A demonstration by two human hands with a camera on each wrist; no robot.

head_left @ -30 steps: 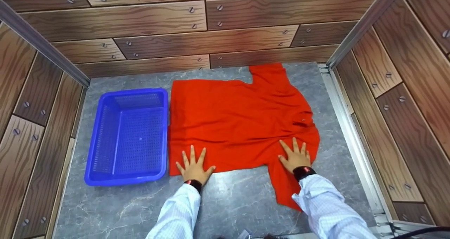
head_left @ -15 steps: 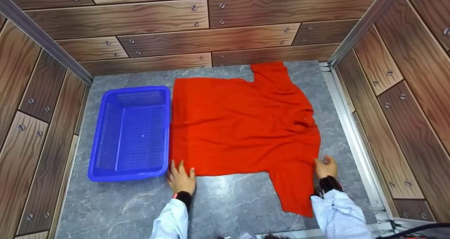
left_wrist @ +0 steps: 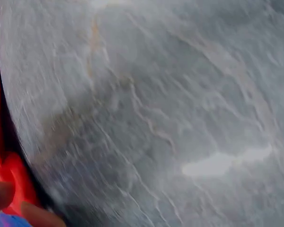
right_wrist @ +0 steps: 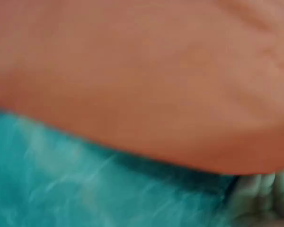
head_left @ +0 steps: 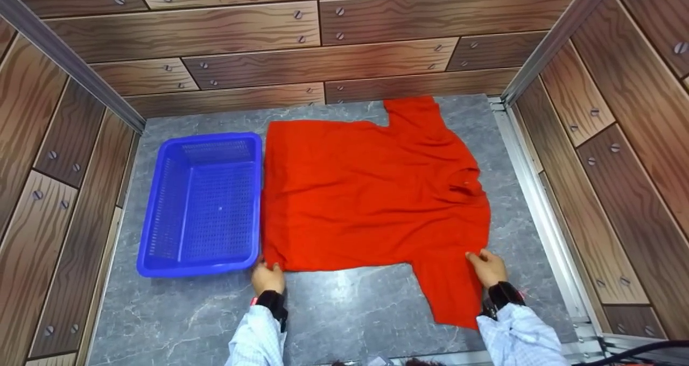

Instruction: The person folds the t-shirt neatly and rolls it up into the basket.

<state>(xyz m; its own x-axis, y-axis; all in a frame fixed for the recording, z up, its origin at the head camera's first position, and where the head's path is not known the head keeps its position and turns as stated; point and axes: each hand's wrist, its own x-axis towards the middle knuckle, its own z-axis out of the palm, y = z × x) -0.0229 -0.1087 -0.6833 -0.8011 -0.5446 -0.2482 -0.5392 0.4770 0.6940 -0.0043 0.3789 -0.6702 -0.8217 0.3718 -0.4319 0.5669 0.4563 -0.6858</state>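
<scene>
A red T-shirt (head_left: pixel 350 194) lies spread flat in the head view, its neck to the right and its hem beside the basket. At the near hem corner my left hand (head_left: pixel 268 280) pinches the cloth. The left wrist view shows a bunched red fold (left_wrist: pixel 20 182) between the fingertips (left_wrist: pixel 40 215). My right hand (head_left: pixel 489 269) pinches the outer edge near the shoulder, where the near sleeve begins. In the blurred right wrist view, curled fingers (right_wrist: pixel 262 198) meet the edge of the red cloth (right_wrist: pixel 132 85).
A blue perforated plastic basket (head_left: pixel 199 269) with nothing in it stands left of the shirt, close along its hem. The grey marbled tabletop (head_left: pixel 350 307) is bounded by wood-patterned walls (head_left: pixel 258 27) at the back and sides. A metal rail (head_left: pixel 530 194) runs along the right edge.
Both hands have left their flat, spread position on the shirt. The left moved to the hem corner and pinches it; the right moved outward to the shoulder edge and pinches there. The near sleeve lies flatter.
</scene>
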